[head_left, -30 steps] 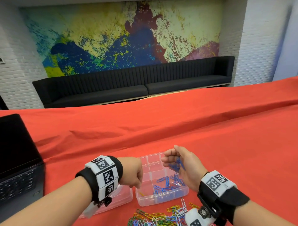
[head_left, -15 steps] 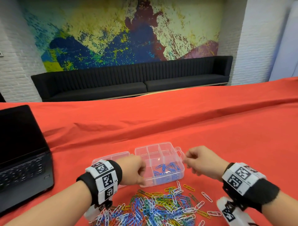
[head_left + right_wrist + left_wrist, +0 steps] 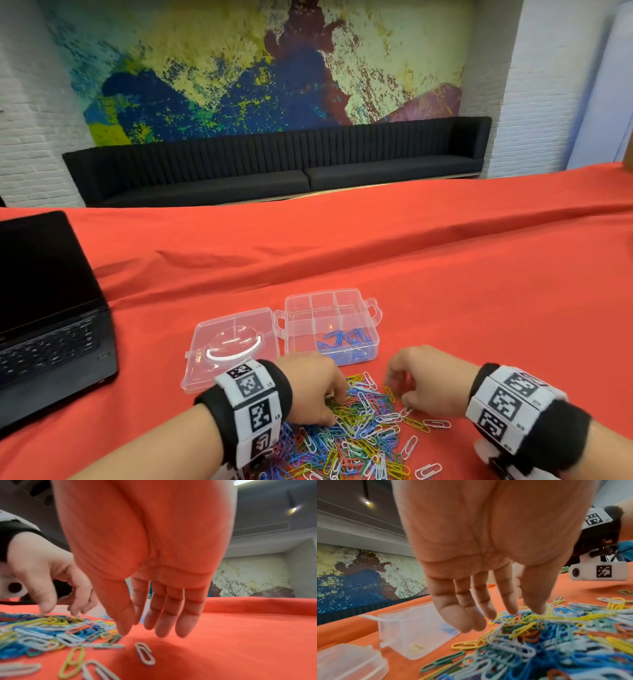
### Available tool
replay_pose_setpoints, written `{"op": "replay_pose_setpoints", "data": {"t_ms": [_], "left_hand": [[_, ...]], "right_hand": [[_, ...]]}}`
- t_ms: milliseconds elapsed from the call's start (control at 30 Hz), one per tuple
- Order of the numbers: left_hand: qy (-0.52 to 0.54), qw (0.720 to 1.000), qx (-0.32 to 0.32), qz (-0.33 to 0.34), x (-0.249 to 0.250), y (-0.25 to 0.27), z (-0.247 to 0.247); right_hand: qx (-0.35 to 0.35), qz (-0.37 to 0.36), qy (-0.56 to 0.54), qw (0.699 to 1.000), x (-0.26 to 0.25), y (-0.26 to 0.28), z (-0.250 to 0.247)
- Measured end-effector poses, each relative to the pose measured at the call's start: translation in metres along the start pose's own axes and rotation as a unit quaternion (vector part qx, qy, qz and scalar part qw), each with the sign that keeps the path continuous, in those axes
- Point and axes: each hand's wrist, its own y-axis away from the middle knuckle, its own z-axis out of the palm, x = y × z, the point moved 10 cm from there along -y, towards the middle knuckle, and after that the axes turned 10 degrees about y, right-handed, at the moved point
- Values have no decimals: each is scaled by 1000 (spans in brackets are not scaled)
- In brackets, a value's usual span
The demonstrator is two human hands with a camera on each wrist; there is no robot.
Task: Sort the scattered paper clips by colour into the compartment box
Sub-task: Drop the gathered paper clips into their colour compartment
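Note:
A heap of mixed-colour paper clips [image 3: 359,431] lies on the red cloth near me, seen close in the left wrist view as paper clips [image 3: 539,635] and in the right wrist view as paper clips [image 3: 48,631]. Behind it stands the clear compartment box [image 3: 330,308], with blue clips [image 3: 346,339] in its front right compartment. My left hand [image 3: 320,390] hangs over the heap's left side, fingertips [image 3: 513,609] straight and touching the clips, holding nothing. My right hand [image 3: 411,380] hovers at the heap's right edge, fingers [image 3: 164,618] straight and empty.
The box's clear lid [image 3: 233,342] lies flat to the left of the box. An open black laptop [image 3: 48,308] sits at the far left. Loose white clips [image 3: 145,653] lie right of the heap. Bare red cloth [image 3: 496,291] stretches to the right and behind.
Both hands came back from the box to the clip heap. The right hand let go of blue clips over the box a second ago and is now empty.

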Motion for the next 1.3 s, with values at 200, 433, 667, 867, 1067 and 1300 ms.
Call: {"op": "replay_pose_setpoints", "data": {"t_ms": [200,433,667,867,1067,1300], "left_hand": [[55,995,69,41,35,-11,-14],[30,997,67,18,59,-29,0],[330,939,84,-38,27,-24,-7],[550,829,81,-59,10,-16,5],[615,780,96,-70,-3,-12,5],[663,743,54,-79,-11,-6,16]], "right_hand": [[14,54,33,998,28,14,2],[-24,64,-19,998,31,26,10],[-38,82,-44,995,32,43,13],[-40,55,64,996,16,50,20],[-90,88,-183,975,32,57,31],[-83,136,-747,645,25,54,33]]}}
